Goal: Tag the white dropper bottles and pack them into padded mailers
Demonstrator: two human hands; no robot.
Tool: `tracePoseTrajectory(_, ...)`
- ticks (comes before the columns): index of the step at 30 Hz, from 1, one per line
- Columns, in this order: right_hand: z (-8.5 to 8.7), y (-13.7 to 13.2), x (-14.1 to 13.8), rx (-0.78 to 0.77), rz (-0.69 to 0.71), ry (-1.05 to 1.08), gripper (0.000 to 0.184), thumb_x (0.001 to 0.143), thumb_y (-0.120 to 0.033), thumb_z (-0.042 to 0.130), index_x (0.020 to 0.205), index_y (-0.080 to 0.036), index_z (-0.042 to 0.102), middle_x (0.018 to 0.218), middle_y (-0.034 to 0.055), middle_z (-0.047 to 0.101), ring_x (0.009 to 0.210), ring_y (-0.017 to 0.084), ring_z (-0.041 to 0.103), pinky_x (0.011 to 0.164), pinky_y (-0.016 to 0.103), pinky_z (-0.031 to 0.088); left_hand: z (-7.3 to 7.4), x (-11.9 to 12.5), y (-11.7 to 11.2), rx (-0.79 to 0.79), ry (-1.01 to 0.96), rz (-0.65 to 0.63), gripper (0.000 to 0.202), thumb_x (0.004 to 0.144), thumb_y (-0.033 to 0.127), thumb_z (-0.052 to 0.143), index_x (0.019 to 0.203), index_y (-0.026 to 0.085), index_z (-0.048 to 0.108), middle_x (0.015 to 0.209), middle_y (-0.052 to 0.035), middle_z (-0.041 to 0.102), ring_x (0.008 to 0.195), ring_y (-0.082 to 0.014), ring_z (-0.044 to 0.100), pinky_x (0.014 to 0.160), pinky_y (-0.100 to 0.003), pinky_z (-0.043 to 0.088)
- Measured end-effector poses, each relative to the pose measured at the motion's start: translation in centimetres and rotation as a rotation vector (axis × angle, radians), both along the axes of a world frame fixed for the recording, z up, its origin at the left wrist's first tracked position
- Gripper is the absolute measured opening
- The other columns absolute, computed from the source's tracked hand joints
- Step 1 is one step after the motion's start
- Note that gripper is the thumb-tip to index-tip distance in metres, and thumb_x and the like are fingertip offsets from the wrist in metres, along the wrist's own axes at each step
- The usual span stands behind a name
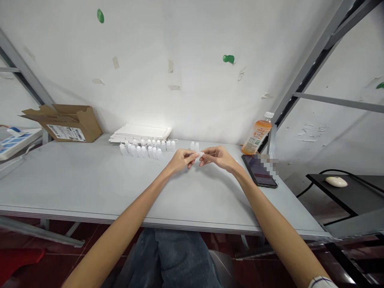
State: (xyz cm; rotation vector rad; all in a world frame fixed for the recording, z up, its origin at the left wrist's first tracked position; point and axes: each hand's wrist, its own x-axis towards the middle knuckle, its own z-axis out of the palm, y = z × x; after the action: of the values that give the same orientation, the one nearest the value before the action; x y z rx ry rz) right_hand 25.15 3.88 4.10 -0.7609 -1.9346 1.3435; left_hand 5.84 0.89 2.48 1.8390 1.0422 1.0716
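**Your left hand point(181, 160) and right hand point(217, 157) pinch a small white plastic piece point(200, 155) between their fingertips.**

The piece sits just right of a row of small translucent white plastic bottles point(144, 151) on the pale grey tabletop point(90, 184). Behind that row lies a stack of flat white sheets point(141, 132); well left of it sits an open brown cardboard box point(67, 123); well right, a clear plastic bottle of orange liquid point(257, 134) and a black smartphone point(259, 171).
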Motion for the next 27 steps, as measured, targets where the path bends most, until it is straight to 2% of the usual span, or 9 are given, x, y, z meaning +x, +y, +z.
tracePoseTrajectory(4,-0.4,0.3,0.0,0.043,-0.030,-0.029,0.032,0.075,-0.043,0.068,0.087,-0.012,0.072,0.075,0.0078,0.070,0.068,0.021,0.070,0.070,0.036,0.057,-0.3,-0.3,0.2,-0.010,0.005,-0.019,0.043,0.084,0.051,0.054,0.079,0.011,0.070,0.049,0.0030,0.043,0.047,-0.0084,0.042,0.050,-0.022,0.035)
tracePoseTrajectory(6,-0.7,0.4,-0.1,0.070,-0.057,-0.038,0.031,0.076,-0.042,0.068,0.085,-0.012,0.070,0.075,0.0078,0.070,0.066,0.021,0.070,0.068,0.035,0.057,-0.5,-0.4,0.4,-0.013,0.013,-0.011,0.041,0.082,0.049,0.056,0.086,0.011,0.073,0.052,0.0018,0.047,0.049,-0.0084,0.042,0.050,-0.022,0.035)
tracePoseTrajectory(10,-1.6,0.4,-0.7,0.097,-0.104,-0.022,0.027,0.076,-0.041,0.068,0.080,-0.014,0.065,0.072,0.0071,0.069,0.066,0.020,0.069,0.062,0.033,0.057,-1.0,-0.8,0.9,-0.010,0.024,0.013,0.038,0.077,0.045,0.064,0.094,0.012,0.075,0.075,-0.0048,0.066,0.052,-0.0079,0.042,0.050,-0.023,0.036)
tracePoseTrajectory(13,-2.0,0.3,-1.2,0.068,-0.146,0.025,0.025,0.073,-0.038,0.070,0.076,-0.014,0.063,0.071,0.0066,0.067,0.064,0.019,0.067,0.062,0.035,0.057,-1.4,-1.1,1.2,0.015,0.049,0.058,0.039,0.075,0.043,0.067,0.099,0.014,0.075,0.087,-0.0074,0.070,0.057,-0.0094,0.045,0.052,-0.023,0.036)
tracePoseTrajectory(20,-1.9,-0.2,-1.7,-0.125,-0.186,0.121,0.019,0.068,-0.028,0.072,0.072,-0.014,0.060,0.071,0.0038,0.064,0.063,0.016,0.065,0.069,0.037,0.058,-2.3,-1.3,1.9,0.097,0.073,0.135,0.040,0.069,0.041,0.072,0.100,0.015,0.075,0.086,-0.0067,0.072,0.069,-0.0144,0.055,0.056,-0.024,0.039)
tracePoseTrajectory(24,-2.0,0.0,-2.0,-0.085,-0.232,0.115,0.019,0.070,-0.030,0.071,0.074,-0.014,0.061,0.074,0.0041,0.064,0.064,0.015,0.065,0.070,0.036,0.058,-2.2,-1.0,1.7,0.111,0.086,0.182,0.041,0.071,0.045,0.069,0.101,0.016,0.075,0.090,-0.0058,0.072,0.072,-0.0155,0.057,0.058,-0.024,0.042)
tracePoseTrajectory(27,-2.1,0.3,-2.0,-0.005,-0.229,0.115,0.023,0.073,-0.035,0.069,0.080,-0.014,0.063,0.078,0.0054,0.065,0.070,0.017,0.066,0.070,0.037,0.059,-1.7,-0.7,1.4,0.062,0.024,0.180,0.043,0.076,0.048,0.064,0.101,0.015,0.074,0.086,-0.0063,0.071,0.064,-0.0135,0.057,0.053,-0.024,0.043)
